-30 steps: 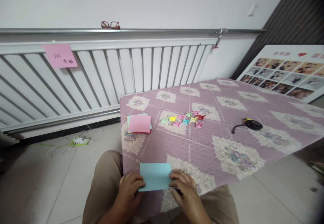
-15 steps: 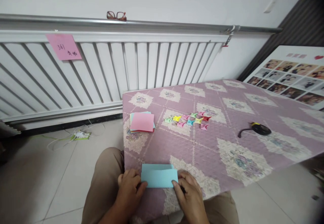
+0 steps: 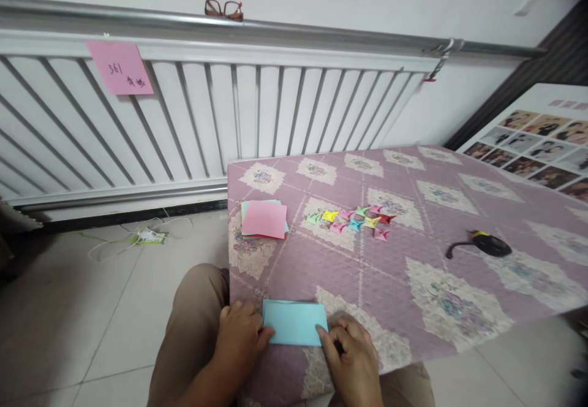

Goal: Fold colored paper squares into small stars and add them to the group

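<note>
A light blue sheet of paper point(image 3: 295, 323), folded over on itself, lies at the near edge of the cloth-covered table. My left hand point(image 3: 242, 336) grips its left end, thumb on top. At the right end my right hand point(image 3: 345, 347) pinches the paper between thumb and curled fingers. Beyond them, to the left, sits a stack of coloured paper squares with a pink one point(image 3: 265, 219) on top. Several small folded paper pieces point(image 3: 356, 225) in green, yellow, pink, blue and red are grouped near the middle.
A black object with a yellow part point(image 3: 491, 244) lies on the right of the patterned tablecloth point(image 3: 386, 278). Behind the table is a white radiator point(image 3: 271, 106), with glasses point(image 3: 223, 10) on its pipe. A photo board point(image 3: 542, 137) leans at the far right.
The upper layer of the blue paper has moved away from me, so its far edge nearly meets the back layer's edge. Both hands keep hold. The view has shifted slightly.
</note>
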Demonstrator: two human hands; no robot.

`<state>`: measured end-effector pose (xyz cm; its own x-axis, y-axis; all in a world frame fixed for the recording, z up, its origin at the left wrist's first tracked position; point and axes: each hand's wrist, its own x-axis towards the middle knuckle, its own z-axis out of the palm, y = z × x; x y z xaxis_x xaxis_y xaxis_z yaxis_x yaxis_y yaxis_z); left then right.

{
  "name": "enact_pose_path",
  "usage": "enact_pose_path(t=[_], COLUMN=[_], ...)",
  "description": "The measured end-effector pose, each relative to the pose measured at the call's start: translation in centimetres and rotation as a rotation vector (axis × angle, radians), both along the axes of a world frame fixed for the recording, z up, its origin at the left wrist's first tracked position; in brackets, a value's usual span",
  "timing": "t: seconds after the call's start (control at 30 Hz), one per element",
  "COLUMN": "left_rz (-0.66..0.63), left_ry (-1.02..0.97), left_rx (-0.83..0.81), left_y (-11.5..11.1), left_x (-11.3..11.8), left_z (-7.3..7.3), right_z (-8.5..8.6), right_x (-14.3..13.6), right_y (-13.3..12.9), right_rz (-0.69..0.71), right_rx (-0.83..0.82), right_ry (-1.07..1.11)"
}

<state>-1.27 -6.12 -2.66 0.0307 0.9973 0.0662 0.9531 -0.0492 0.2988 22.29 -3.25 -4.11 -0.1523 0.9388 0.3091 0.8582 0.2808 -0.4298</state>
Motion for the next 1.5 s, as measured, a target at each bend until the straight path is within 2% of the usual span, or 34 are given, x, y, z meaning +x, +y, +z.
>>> enact_pose_path(t=[0.37,0.9,1.5], left_rz=[0.013,0.015,0.015], left_ry=[0.052,0.075,0.099], left_rx=[-0.257,-0.302,-0.354], left_y=[0.6,1.1,1.4], left_x=[0.2,0.4,0.6], left_z=[2.6,2.4,3.1], right_z=[-0.1,0.1,0.6], right_x=[-0.4,-0.6,-0.9], right_y=[0.4,0.5,0.5], right_rz=[-0.016,-0.045,-0.098], right_rx=[0.056,0.025,-0.058], right_ry=[-0.095,-0.131,-0.214])
